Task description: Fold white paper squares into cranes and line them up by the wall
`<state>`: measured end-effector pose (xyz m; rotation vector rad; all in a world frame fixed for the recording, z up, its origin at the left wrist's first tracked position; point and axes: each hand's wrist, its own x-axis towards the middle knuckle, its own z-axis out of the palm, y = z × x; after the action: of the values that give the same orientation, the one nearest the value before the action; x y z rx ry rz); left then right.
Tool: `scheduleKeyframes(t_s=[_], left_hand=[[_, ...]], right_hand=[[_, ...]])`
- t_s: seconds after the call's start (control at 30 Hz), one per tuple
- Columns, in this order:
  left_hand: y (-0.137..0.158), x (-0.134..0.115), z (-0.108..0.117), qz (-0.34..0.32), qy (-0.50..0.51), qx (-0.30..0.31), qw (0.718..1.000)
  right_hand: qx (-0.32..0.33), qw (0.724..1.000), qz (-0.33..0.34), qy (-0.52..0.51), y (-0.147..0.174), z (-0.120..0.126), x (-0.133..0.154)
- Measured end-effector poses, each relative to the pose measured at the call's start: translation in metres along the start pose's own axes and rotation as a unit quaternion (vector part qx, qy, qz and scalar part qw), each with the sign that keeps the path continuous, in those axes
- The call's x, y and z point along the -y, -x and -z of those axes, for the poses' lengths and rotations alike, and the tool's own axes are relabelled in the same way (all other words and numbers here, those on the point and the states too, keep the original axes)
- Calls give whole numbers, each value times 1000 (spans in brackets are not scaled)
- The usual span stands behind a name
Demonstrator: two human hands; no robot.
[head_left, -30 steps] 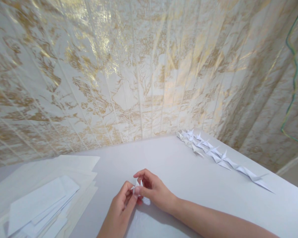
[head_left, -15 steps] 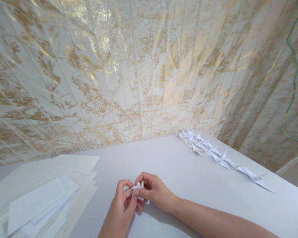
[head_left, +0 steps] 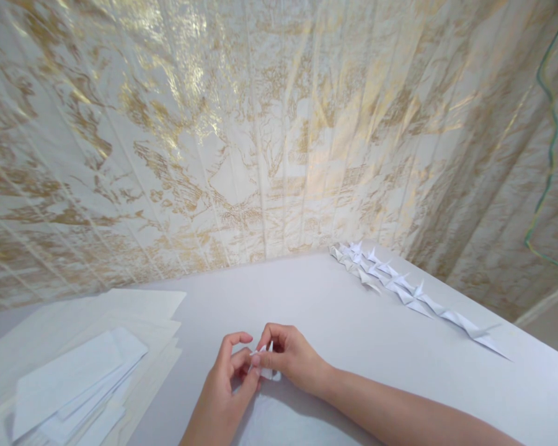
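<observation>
A small folded piece of white paper (head_left: 266,365) with pointed tips is held between my two hands, just above the near middle of the table. My left hand (head_left: 230,378) grips its left side between thumb and fingers, with the index finger raised and curved away from it. From the right, my right hand (head_left: 292,359) pinches the paper between thumb and index finger. The fingers cover much of the paper, so its full shape is hidden.
Rows of folded white paper cranes (head_left: 400,288) lie along the right edge of the white table (head_left: 260,291). At the left are large off-white sheets (head_left: 158,310) with smaller white paper pieces (head_left: 69,378) on top. A gold-patterned curtain (head_left: 242,155) hangs behind the table.
My left index finger has lifted off the paper. The folded paper has turned a little between my fingers, and its points show less. The cranes and sheets stay put.
</observation>
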<state>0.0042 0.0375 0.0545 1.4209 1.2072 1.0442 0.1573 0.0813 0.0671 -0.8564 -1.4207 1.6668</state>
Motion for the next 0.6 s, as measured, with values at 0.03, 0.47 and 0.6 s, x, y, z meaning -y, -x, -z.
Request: scheduleKeyframes(t_s=[0.03,0.47,0.6], left_hand=[[1,-2,-1,-1,-6,-3,1000],[3,-5,0,-4,-73,3,997],[5,-6,0,-5,-104,-5,995]], right_hand=[[-4,1000,-1,4,0,0,0],[2,1000,11,27,5,0,-1],[-19,997,38,64,5,1,-2]])
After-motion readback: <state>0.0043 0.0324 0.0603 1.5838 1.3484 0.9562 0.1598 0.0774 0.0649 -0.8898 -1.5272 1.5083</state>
